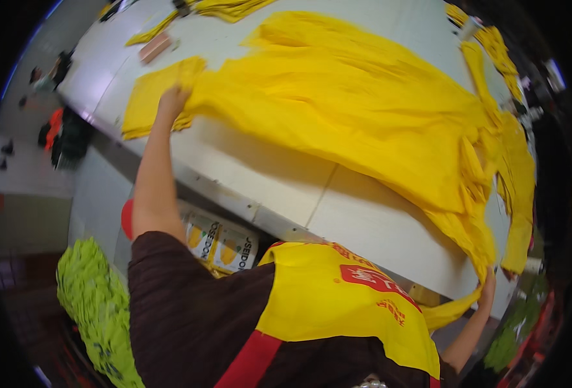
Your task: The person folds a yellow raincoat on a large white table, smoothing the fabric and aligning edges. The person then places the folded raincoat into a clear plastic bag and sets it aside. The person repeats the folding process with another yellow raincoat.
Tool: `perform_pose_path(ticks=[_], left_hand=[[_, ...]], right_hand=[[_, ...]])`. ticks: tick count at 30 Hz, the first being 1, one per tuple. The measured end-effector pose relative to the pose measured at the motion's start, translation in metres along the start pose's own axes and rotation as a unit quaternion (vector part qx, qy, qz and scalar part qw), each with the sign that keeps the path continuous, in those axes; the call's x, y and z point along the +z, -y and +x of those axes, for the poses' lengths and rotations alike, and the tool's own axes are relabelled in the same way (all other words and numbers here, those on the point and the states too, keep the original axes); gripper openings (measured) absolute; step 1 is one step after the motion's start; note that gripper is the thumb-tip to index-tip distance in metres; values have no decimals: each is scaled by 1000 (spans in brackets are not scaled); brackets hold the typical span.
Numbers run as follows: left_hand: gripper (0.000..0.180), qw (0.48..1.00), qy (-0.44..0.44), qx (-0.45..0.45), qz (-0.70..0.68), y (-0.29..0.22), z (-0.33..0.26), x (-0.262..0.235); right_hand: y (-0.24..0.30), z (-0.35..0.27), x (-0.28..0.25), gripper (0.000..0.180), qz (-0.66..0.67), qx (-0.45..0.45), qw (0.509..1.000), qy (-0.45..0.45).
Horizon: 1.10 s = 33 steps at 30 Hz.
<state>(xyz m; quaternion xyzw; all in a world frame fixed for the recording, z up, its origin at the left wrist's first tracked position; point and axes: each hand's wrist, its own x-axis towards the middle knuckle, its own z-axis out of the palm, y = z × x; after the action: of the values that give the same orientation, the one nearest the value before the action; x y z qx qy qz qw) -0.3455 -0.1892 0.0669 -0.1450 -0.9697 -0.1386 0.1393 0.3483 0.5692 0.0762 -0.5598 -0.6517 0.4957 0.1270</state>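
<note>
A large, loose sheet of yellow cloth (357,110) is stretched across the white table, partly lifted and blurred by motion. My left hand (175,100) is closed on its left end, beside a stack of folded yellow cloth (145,97). At the near right edge of the table, my right hand (487,290) is closed round a bunched end of the same cloth. A strip of yellow fabric runs from that hand toward my yellow apron. Folds and blur hide what kind of item the cloth is.
The white table (266,168) has a metal front edge close to my body. A pinkish block (155,48) lies at the far left. More yellow cloth (517,187) hangs along the right side. Below the table is a printed carton (221,240); a lime-green bundle (95,304) stands at left.
</note>
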Motion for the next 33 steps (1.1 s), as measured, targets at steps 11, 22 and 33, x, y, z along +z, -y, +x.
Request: perform_pose_path(ticks=[11,22,33], left_hand=[[31,829,-136,-136,-524,9,170,-49],[33,740,-85,-396,-537,48,-148,34],[33,660,-223,-465,-547,78,-193,74]], right_hand=[[150,37,-85,26,305,-71,948,66],[-14,-100,-73,47,186,68,980,20],[-118,-110,-87,53,170,245,953,56]])
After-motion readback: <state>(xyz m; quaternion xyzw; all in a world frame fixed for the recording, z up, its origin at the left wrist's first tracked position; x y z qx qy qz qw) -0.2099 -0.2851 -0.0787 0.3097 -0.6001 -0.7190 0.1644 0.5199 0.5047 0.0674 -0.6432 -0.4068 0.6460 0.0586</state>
